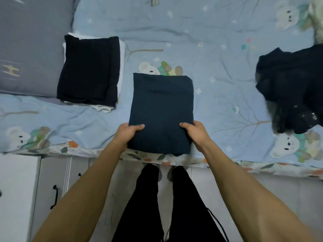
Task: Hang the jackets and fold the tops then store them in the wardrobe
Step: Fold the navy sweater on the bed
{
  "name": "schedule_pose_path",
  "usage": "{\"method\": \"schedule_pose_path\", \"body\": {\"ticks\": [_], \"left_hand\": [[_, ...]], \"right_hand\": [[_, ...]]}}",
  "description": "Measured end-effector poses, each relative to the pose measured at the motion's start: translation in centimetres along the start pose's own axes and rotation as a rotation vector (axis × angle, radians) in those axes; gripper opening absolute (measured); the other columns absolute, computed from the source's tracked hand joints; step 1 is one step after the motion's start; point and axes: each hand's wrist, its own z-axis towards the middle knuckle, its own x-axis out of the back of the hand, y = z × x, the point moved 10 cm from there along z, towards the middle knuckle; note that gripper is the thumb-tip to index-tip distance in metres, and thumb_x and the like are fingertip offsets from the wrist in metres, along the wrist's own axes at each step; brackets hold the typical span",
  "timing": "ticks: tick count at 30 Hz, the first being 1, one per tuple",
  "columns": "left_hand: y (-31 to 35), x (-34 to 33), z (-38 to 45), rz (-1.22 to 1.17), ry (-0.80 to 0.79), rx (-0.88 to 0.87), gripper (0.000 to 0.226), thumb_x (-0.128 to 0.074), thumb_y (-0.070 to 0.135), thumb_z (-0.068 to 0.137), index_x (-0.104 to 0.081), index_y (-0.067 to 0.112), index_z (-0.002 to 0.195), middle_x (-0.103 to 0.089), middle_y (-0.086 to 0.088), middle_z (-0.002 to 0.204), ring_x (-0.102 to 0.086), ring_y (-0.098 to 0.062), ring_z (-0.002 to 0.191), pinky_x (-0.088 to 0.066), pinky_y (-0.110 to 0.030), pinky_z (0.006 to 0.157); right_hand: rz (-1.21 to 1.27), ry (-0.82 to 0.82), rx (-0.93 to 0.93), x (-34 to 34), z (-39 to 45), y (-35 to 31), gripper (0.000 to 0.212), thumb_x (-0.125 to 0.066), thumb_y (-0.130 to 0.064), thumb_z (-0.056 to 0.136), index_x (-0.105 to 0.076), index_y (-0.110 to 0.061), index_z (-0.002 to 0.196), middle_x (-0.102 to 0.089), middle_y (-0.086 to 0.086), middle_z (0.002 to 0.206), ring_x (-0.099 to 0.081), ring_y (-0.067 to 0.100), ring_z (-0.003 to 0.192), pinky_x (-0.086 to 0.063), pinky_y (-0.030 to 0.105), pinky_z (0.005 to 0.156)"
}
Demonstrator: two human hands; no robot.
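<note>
The bed [201, 32] carries everything. A folded stack [89, 70] sits toward its left edge, a crumpled dark pile [290, 88] by the right edge. At the near edge lies the navy top [161, 110], folded, long axis running away from the person. Left hand [128, 135] and right hand [195, 134] each pinch a near corner. Folding looks finished; next, probably lift it level onto the stack.

A single pale yellow letter "H" is printed on the grey pillow [33, 49] at the left edge of the bed. Fainter pale strokes near the pillow's top corner cannot be read. No other text or number is shown.
</note>
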Motion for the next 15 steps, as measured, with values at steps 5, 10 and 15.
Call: {"method": "schedule_pose_path", "body": {"ticks": [5,10,15], "left_hand": [[5.5,3.7,-6.5,-0.160,0.000,-0.076,0.021,-0.078,0.018,0.081,-0.072,0.007,0.098,-0.075,-0.010,0.099,-0.072,-0.025,0.090,-0.058,-0.036,0.081],[11.0,9.1,-12.5,-0.192,0.022,-0.170,0.022,-0.080,0.024,0.080,-0.073,0.006,0.091,-0.074,-0.011,0.093,-0.068,-0.023,0.080,-0.056,-0.036,0.077],[12.1,16.5,-12.5,-0.222,0.025,-0.166,0.037,-0.083,0.029,0.075,-0.073,0.004,0.100,-0.073,-0.014,0.099,-0.070,-0.027,0.085,-0.058,-0.038,0.073]], "right_hand": [[0.011,0.005,-0.005,0.4,-6.6,-5.5,0.022,-0.070,-0.018,0.086,-0.066,-0.004,0.103,-0.072,0.009,0.103,-0.070,0.026,0.093,-0.059,0.043,0.086],[-0.066,0.057,0.140,-1.7,-13.6,-12.5,0.036,-0.074,-0.019,0.083,-0.065,0.008,0.106,-0.068,0.013,0.093,-0.063,0.021,0.072,-0.051,0.027,0.055],[-0.047,0.001,0.215,-7.6,-17.2,-16.4,0.028,-0.067,-0.010,0.087,-0.051,-0.014,0.109,-0.060,0.003,0.089,-0.060,0.019,0.073,-0.053,0.028,0.057]]}}
